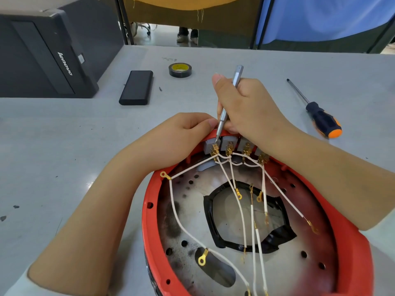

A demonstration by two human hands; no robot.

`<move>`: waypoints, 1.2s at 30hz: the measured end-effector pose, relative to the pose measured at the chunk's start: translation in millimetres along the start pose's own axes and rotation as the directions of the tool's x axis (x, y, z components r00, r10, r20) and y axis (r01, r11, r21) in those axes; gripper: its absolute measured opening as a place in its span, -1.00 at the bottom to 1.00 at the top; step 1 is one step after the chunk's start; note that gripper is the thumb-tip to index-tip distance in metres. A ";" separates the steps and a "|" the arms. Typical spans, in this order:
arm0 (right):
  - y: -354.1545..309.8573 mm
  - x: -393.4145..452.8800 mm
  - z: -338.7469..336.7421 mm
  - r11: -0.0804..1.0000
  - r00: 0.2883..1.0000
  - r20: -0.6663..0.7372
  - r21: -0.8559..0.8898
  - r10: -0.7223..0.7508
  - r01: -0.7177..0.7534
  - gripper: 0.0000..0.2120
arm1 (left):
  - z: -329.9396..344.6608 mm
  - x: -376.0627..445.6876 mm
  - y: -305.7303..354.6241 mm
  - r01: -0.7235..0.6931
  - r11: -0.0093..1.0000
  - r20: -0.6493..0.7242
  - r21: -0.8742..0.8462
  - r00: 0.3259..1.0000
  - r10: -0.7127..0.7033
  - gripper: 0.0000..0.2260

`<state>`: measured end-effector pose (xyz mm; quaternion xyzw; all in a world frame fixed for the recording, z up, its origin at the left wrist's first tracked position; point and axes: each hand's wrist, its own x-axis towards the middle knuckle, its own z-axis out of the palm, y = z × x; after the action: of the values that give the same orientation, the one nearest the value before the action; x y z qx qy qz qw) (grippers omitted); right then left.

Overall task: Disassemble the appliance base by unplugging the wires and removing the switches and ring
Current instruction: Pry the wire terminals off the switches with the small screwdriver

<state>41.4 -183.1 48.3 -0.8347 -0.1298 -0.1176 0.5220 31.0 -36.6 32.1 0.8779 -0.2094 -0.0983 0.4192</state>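
At the red base [350, 242] far rim, the right hand [248, 103] grips a silver tool [229, 99]. Left hand [183, 129] fingers curl on the rim; the wrist partly hides the grey switches [226, 144].

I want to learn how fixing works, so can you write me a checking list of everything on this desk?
Surface: grey tabletop, a few dark specks.
Job's things: round red plastic appliance base; four grey switches in its far rim.
Clutter: black-and-orange screwdriver, black tape roll, black rectangular power bank, black computer case.
Grips: left hand holds the rim; right hand grips a silver metal tool, tip at the leftmost switch.
Cables: white wires with brass terminals, plugged into switches.
Surroundings: blue curtain, someone's shoes.
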 end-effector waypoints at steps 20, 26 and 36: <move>1.4 -0.3 2.1 0.996 0.997 0.052 -0.060 -0.059 0.062 -0.51 | -0.3 0.4 0.2 0.013 1.000 0.034 -0.005 0.999 -0.012 -0.64; 1.8 -2.9 1.7 0.994 0.995 0.007 -0.050 -0.095 0.095 -0.53 | 0.1 -0.1 -0.1 0.009 1.000 0.010 0.006 1.000 -0.009 -0.69; 1.1 -2.9 4.0 0.994 0.996 0.018 -0.071 -0.088 0.089 -0.53 | -0.7 -1.0 1.5 0.014 1.000 0.020 0.017 1.000 -0.015 -0.68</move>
<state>39.4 -180.3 44.7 -0.8471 -0.1663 -0.1389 0.4852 29.9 -36.6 33.7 0.8819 -0.2079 -0.1084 0.4089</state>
